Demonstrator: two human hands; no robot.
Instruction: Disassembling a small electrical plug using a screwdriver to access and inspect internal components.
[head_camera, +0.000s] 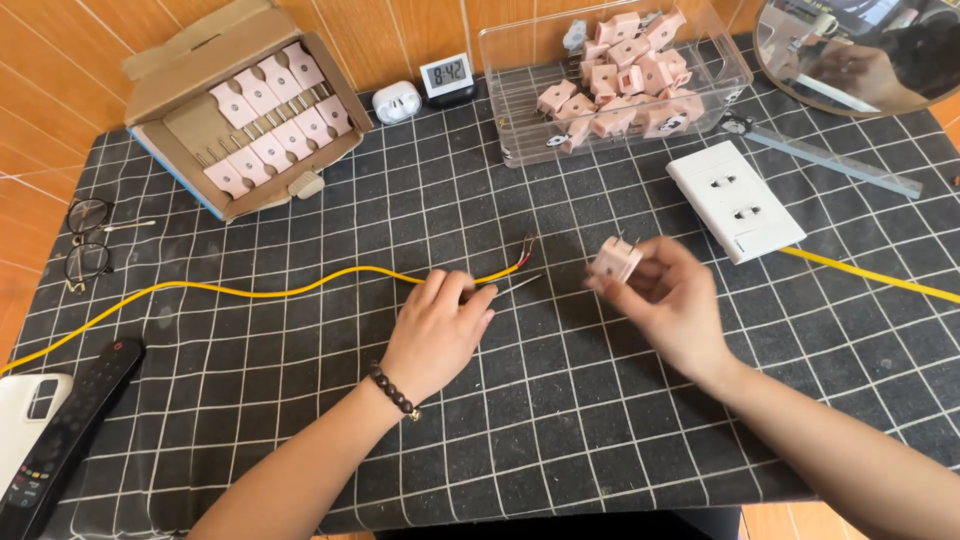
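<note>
Pinching a small pink plug (614, 260) between fingertips, the right hand (668, 305) holds it just above the mat, right of the bare wire ends (527, 250). The left hand (437, 328) presses down on the yellow cable (250, 292) near its stripped end, fingers curled over it, grasping the cable against the checked mat (560, 400).

As I judge it, the work goes best if the left hand keeps the cable pinned close to the bare strands so they stay steady, while the plug comes in squarely to them; loose strands could splay.

Farther off sit a clear bin of pink plugs (620, 80), a cardboard box of plugs (250, 120), and a white wall socket (735, 200) to the right.
</note>
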